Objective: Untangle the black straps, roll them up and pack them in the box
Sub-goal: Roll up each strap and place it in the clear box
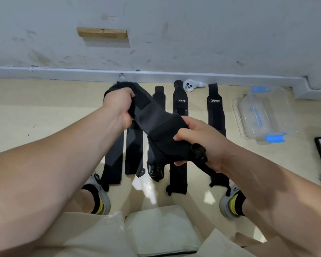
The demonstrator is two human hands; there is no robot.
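Firm grip of left hand (pixel 119 106) and right hand (pixel 202 143) around opposite ends of one black strap (pixel 156 119)

Even, soft indoor light; white glare patches on floor (pixel 148 190); wide-angle bending at edges; mostly sharp.

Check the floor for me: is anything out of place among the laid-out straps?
One thing: a white controller lies by the wall between the tops of two straps, unrelated to the packing. The floor straps themselves lie roughly parallel.
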